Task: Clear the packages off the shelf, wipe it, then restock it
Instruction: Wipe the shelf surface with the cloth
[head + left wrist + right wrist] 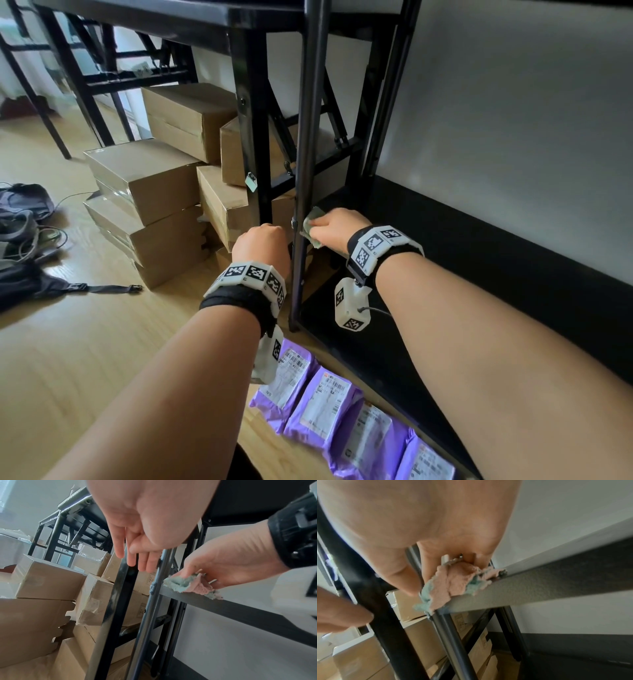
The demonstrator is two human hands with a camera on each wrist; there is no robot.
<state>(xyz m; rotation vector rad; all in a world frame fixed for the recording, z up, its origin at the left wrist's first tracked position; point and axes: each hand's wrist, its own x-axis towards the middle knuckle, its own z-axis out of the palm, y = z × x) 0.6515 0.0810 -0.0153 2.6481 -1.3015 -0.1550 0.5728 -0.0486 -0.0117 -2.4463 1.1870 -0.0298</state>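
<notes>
My right hand [337, 228] pinches a small green-and-pink cloth [312, 222] and presses it on the left front corner of the black shelf board [445, 274], right beside the shelf's upright post [305, 171]. The right wrist view shows the cloth [450, 582] bunched under the fingers on the board's edge [556, 574]. My left hand [262, 245] hovers just left of the post; its fingers [137, 558] hang relaxed and hold nothing. Several purple packages [329, 407] with white labels lie in a row on the wooden floor in front of the shelf.
Stacked cardboard boxes [154, 178] stand on the floor left of the shelf, behind a second black frame leg [253, 137]. A dark bag with straps and cables [24, 219] lies at far left. An upper shelf board [171, 13] runs overhead; a white wall backs the shelf.
</notes>
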